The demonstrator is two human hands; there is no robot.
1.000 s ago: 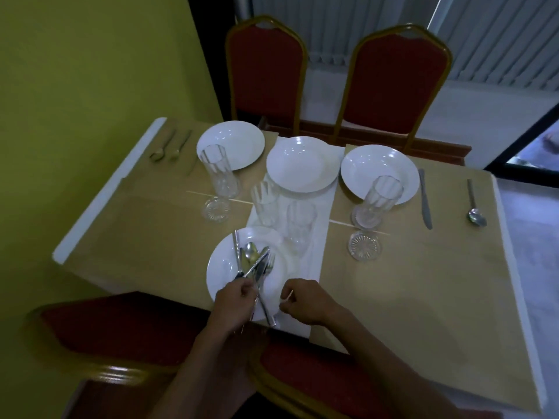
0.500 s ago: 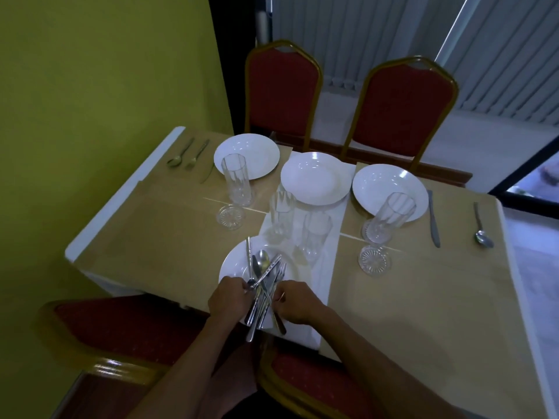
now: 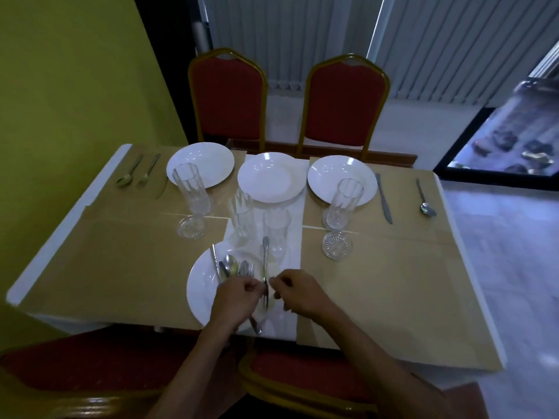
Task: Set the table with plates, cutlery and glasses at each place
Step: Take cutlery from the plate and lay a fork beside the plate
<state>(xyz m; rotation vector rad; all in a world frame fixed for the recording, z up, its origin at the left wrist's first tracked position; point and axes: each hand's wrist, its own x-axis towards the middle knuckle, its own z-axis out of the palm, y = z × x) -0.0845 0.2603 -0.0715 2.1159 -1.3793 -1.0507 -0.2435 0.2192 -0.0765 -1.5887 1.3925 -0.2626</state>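
Note:
A white plate (image 3: 199,290) lies at the near table edge. Over it, my left hand (image 3: 236,297) is shut on a bundle of cutlery (image 3: 231,267) with a spoon, forks and a knife fanning out. My right hand (image 3: 299,293) pinches a single piece of cutlery (image 3: 265,261), held upright just right of the bundle. Three more white plates (image 3: 201,163) (image 3: 272,176) (image 3: 341,176) line the far side. Tall glasses (image 3: 192,189) (image 3: 242,213) (image 3: 276,231) (image 3: 344,204) stand in the middle. A spoon (image 3: 128,173) and fork (image 3: 148,170) lie far left; a knife (image 3: 383,198) and spoon (image 3: 425,201) lie far right.
Two small cut-glass coasters (image 3: 191,228) (image 3: 336,245) sit near the glasses. Red chairs (image 3: 228,98) (image 3: 344,101) stand behind the table, and another red chair (image 3: 302,373) is under my arms. A yellow wall (image 3: 75,86) runs along the left.
My right hand has closed on one piece of cutlery and drawn it a little to the right, apart from the bundle in my left hand. My view has shifted back slightly.

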